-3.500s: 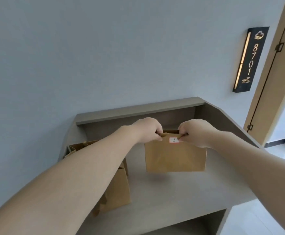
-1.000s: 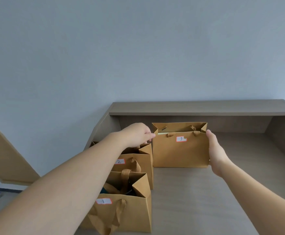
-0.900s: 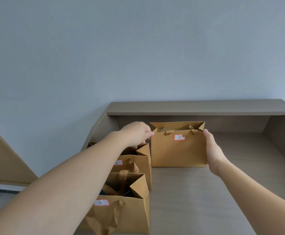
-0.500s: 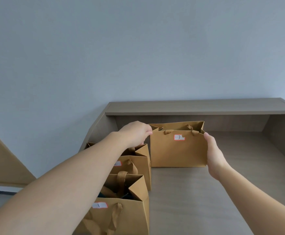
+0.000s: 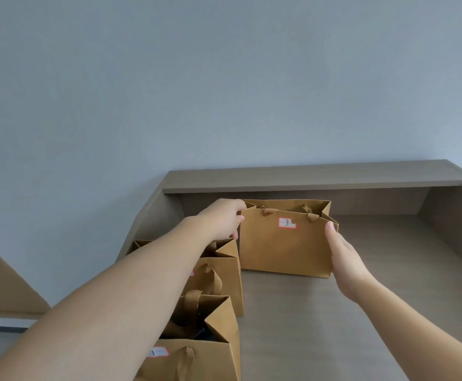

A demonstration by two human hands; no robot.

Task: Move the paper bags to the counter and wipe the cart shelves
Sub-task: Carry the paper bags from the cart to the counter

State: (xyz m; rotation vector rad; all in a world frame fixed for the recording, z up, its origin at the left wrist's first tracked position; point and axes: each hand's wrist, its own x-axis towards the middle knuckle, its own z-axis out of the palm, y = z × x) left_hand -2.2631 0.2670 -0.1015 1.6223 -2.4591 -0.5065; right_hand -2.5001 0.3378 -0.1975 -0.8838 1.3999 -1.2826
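Standing upright on counter [image 5: 389, 312] — bag 3 [image 5: 284, 251], long axis left-right.

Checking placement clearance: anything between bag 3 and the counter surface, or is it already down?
Nothing visible in the way. Bag 3 stands upright on the counter, left hand at its left top corner, right hand against its right edge. Two other bags sit apart, nearer left.

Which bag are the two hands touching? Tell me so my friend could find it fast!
Look at the grey counter under the long shelf. Three brown paper bags stand there, and yours is the farthest one, near the back wall, between the left hand and right hand. Its white sticker says 3; the nearest bag's says 1.
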